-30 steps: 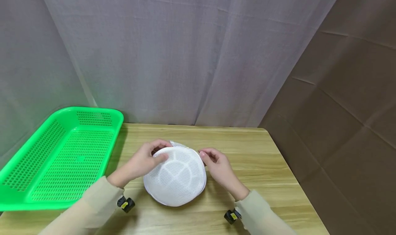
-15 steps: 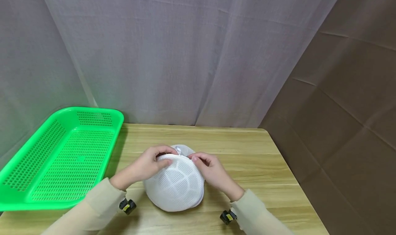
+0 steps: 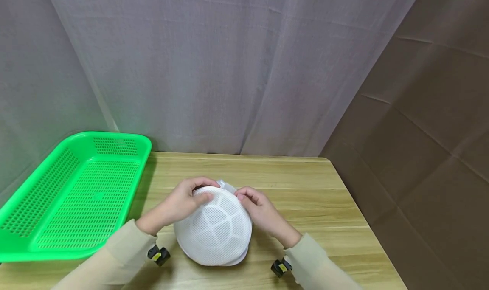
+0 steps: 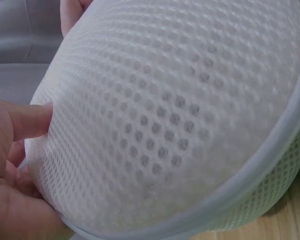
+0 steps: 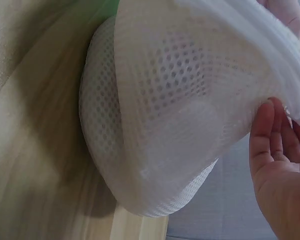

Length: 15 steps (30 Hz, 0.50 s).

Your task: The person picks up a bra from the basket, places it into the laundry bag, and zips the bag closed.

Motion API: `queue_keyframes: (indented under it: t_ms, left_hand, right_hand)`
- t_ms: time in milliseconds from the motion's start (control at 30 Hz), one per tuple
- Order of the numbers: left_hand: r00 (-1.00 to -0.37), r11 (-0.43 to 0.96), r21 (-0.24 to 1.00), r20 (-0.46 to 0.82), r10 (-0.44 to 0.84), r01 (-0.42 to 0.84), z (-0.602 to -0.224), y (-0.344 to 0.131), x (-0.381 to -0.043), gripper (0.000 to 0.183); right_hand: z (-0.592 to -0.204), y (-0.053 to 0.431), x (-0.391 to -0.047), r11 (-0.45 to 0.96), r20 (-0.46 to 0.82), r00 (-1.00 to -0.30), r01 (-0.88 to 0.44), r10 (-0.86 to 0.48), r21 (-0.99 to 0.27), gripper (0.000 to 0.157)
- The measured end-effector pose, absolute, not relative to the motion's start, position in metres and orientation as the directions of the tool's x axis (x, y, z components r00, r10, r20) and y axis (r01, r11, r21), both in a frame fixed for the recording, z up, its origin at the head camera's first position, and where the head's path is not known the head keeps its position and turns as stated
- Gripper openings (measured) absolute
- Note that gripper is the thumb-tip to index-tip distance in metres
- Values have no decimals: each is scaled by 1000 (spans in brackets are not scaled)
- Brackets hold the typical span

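Note:
A round white mesh laundry bag point(image 3: 214, 237) with a pale piped edge stands tilted over the wooden table, its domed face toward me. At its upper left my left hand point(image 3: 187, 203) grips the rim, thumb on the front mesh and fingers behind. The right hand point(image 3: 263, 211) pinches the upper right rim between thumb and fingers. A whitish flap point(image 3: 227, 187) shows behind the rim between both hands. In the right wrist view, the right fingers point(image 5: 262, 132) are at the bag's seamed edge. The inside of the bag is hidden.
A green perforated plastic basket point(image 3: 131, 196) stands at the left of the wooden table point(image 3: 298, 179). A grey curtain point(image 3: 206, 69) hangs behind, and a brown sheet point(image 3: 428, 154) borders the right side.
My right hand has moved left along the rim, closer to the left hand. The bag has tilted and shifted slightly toward me. The left hand has moved a little right.

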<state>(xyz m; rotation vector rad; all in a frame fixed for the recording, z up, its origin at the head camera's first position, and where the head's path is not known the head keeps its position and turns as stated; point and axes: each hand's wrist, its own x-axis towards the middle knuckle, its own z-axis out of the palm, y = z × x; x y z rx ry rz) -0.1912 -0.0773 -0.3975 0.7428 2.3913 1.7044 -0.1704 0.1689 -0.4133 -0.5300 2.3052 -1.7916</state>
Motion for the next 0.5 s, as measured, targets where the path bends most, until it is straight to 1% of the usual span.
queue_keyframes:
  t_ms: [200, 367, 500]
  left_hand:
    - [-872, 253, 908, 196, 449, 335, -399, -77, -191, 23]
    - [-870, 248, 908, 199, 452, 337, -400, -77, -191, 23]
    - [-873, 245, 912, 195, 448, 330, -401, -77, -191, 24]
  right_hand:
    - [-418, 169, -172, 220, 87, -915, -186, -393, -958, 22]
    - [-420, 169, -173, 228, 104, -910, -210, -402, -951, 23]
    - [-404, 166, -166, 283, 82, -922, -200, -379, -938, 21]
